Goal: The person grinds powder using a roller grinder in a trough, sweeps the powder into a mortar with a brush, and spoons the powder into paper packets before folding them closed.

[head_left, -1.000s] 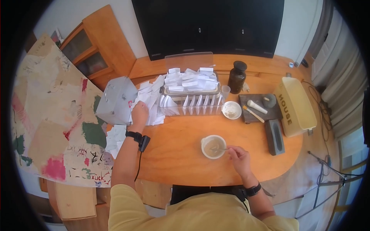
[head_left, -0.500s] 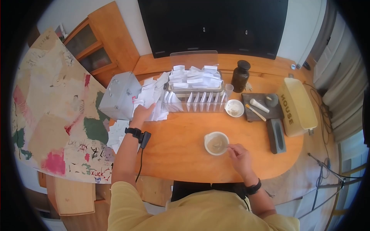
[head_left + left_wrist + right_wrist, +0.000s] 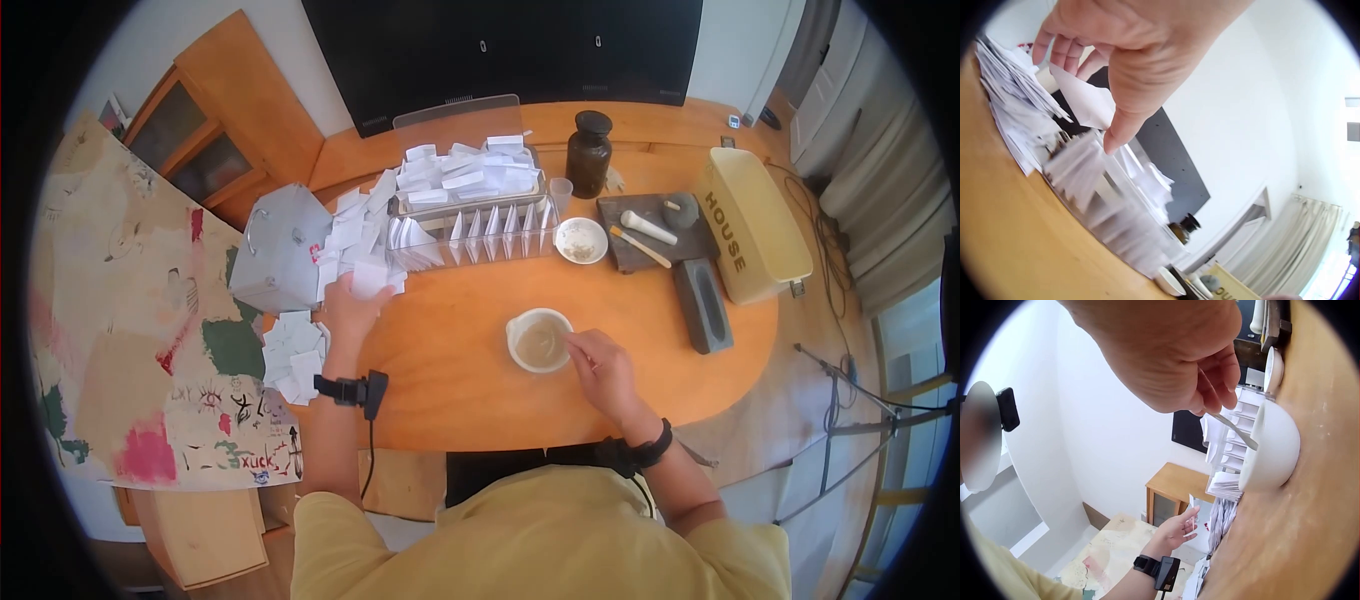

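Note:
My left hand (image 3: 352,308) is at the front of a heap of folded white papers (image 3: 347,232). In the left wrist view a white paper (image 3: 1085,100) is held between the thumb and fingers of that hand (image 3: 1141,56). The right hand (image 3: 606,372) pinches a thin spoon at the right rim of a white spouted bowl (image 3: 516,352) with greyish-beige contents. From the right wrist, the spoon (image 3: 1235,430) slants from the fingers of the hand (image 3: 1166,356) into the bowl (image 3: 1277,447).
Behind stand a clear divided box (image 3: 480,248) of paper packets and a dark jar (image 3: 589,155). A white dish (image 3: 580,241), slab with pestle and brush (image 3: 640,246), grey trough (image 3: 703,305) and yellow bin (image 3: 755,225) stand right. A metal case (image 3: 282,250) and more papers (image 3: 294,355) are left.
The head view has shifted. My left hand has gone from resting on the paper heap to holding a paper at its front. The right hand stays by the bowl with the spoon.

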`<state>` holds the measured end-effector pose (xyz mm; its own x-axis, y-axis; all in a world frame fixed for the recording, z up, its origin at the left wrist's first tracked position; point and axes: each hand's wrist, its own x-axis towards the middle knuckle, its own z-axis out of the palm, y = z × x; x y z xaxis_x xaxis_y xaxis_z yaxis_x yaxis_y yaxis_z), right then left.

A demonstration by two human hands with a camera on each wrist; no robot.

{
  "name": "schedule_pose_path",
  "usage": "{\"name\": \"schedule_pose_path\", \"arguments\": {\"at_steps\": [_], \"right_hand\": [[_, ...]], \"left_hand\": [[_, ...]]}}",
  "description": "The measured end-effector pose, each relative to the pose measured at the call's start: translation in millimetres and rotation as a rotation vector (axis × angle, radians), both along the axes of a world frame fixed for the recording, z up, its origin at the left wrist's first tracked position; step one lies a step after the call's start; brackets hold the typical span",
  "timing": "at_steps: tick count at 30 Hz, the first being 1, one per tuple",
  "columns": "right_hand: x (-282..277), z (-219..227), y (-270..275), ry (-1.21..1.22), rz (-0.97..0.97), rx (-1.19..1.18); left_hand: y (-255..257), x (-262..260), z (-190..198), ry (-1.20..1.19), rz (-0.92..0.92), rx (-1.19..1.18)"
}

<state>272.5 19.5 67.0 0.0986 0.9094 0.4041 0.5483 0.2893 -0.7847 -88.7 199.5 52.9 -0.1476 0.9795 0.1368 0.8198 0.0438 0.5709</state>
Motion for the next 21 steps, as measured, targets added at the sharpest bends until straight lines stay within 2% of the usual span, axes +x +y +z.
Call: {"name": "schedule_pose_path", "arguments": {"at_steps": [3,5,8,11,17,21], "right_hand": [[-8,5,7,-0.036,0.037,0.093],[-11,6,10,-0.031,0.012,0.154],[-10,26,6,0.191,-0.093,0.049],[-9,29,4,0.432,-0.090,0.016],[-5,20,5,0.329,-0.074,-0.046],[-3,13,7,0.371,-0.093,-0.092]], "left_hand": [[-55,50,12,0.018,-0.135,0.186],[-80,76,15,-0.109,-0.264,0.120],[-105,105,13,0.022,-0.408,0.197],[-117,129,11,0.042,-0.475,0.175],[-125,156,13,-0.009,-0.538,0.167],[-126,159,12,0.000,-0.561,0.212]]}}
